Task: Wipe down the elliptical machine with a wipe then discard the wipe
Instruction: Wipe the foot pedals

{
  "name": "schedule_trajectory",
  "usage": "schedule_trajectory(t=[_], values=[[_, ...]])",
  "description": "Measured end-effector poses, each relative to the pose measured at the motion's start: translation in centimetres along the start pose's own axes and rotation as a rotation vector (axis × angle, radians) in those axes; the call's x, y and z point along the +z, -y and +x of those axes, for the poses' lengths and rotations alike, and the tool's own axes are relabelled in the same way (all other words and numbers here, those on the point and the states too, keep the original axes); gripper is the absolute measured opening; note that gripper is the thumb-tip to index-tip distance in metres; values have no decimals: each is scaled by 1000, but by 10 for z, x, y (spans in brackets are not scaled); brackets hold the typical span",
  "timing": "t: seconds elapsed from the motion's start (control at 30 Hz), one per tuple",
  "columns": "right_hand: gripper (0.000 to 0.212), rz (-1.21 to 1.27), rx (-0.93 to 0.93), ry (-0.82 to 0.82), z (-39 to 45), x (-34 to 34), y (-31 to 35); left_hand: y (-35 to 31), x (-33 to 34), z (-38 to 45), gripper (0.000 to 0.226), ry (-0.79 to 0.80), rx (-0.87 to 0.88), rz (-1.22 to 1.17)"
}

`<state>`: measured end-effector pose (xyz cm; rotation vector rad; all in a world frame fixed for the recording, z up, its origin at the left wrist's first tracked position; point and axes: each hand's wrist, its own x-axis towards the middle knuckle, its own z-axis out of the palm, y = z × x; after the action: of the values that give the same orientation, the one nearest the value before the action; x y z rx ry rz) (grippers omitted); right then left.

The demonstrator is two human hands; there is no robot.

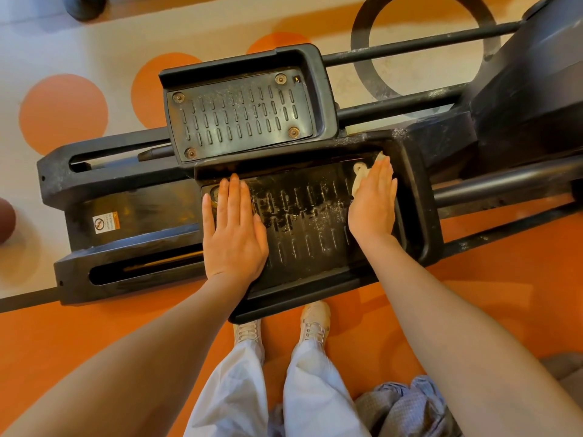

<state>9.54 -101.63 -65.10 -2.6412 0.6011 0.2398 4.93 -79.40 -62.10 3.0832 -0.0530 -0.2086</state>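
Now right hand (372, 203) presses wipe (358, 181) — near pedal (309, 247).

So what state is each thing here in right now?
Near pedal: wet and streaky, partly wiped.
Far pedal: dusty, untouched.
Wipe: crumpled, pressed under the right hand.
Right hand: flat, fingers straight.
Left hand: flat, resting on the near pedal.

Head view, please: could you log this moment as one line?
right hand: presses wipe on near pedal | left hand: flat on pedal | far pedal: untouched
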Motion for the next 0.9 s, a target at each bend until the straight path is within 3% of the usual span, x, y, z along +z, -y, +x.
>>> schedule_trajectory(t=[0.5, 0.7, 0.9], values=[[82, 34, -7, 21, -15, -2, -16, -1, 1, 0, 60, -7, 1, 5], [92, -36, -21, 57, -4, -4, -15, -1, 0, 0, 60, -17, 2, 6], [89, -54, 3, 60, -36, -7, -32, -2, -2, 0, 60, -11, 1, 12]])
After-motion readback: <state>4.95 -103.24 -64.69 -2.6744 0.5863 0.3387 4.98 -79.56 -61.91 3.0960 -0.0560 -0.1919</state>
